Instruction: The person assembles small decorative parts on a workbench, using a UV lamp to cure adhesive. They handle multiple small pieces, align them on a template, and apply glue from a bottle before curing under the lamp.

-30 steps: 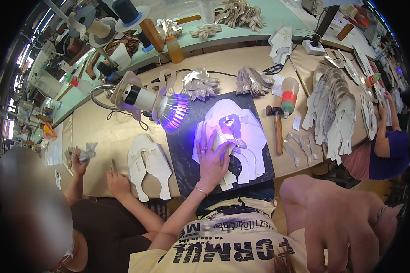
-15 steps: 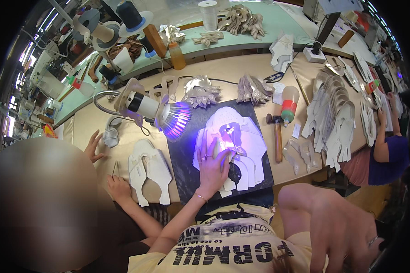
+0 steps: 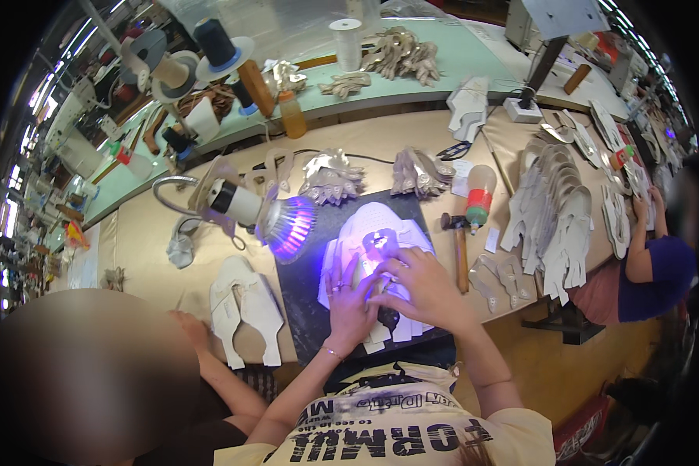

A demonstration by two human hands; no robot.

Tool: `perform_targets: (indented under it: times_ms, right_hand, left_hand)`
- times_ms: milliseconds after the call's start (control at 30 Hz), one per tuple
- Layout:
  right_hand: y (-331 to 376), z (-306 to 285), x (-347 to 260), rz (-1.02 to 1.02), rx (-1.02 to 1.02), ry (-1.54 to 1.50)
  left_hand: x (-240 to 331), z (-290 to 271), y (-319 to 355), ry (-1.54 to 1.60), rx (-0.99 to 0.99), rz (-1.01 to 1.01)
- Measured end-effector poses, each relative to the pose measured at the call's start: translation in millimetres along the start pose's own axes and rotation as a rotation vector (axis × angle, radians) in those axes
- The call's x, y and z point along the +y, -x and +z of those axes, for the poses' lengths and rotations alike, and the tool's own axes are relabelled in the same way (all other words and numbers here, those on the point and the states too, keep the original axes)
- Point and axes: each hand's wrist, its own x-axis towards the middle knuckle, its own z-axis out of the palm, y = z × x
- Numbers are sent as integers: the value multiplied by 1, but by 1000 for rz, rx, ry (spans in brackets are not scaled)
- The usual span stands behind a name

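Observation:
A stack of white shoe upper pieces [image 3: 367, 217] lies on a dark board [image 3: 299, 272] in purple light from a bulb lamp [image 3: 287, 225]. On the left part of the stack rests my left hand [image 3: 351, 299], its fingers spread and stretched out. My right hand [image 3: 426, 289] reaches over the stack from the right with bent fingers. Its fingertips meet the left hand's thumb and index finger at the lit middle. Whatever they pinch there is hidden by the fingers and the glare.
A hammer [image 3: 461, 252] and a red-green bottle [image 3: 480, 198] lie right of the board. Farther right is a pile of grey-white uppers [image 3: 551, 210]. Another upper [image 3: 241, 303] lies left, beside a co-worker's hand [image 3: 190, 330]. Bundles of metallic pieces [image 3: 330, 179] lie behind.
My right hand has come from the lower right, off the table, onto the stack to join my left hand. The co-worker's farther hand has gone out of sight.

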Motion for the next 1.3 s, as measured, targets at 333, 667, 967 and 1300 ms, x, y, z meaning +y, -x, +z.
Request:
perform_targets:
  times_ms: [333,667,967,1300]
  right_hand:
    - [18,49,50,65,124,308]
    - [20,60,60,35,239,284]
    - [25,70,75,-5,401,52]
    - [25,70,75,-11,427,19]
  left_hand:
    - [-1,3,-4,5,15,26]
    - [2,2,-4,-68,29,72]
    - [3,3,-4,-63,47,87]
    - [1,4,-3,-40,44,77]
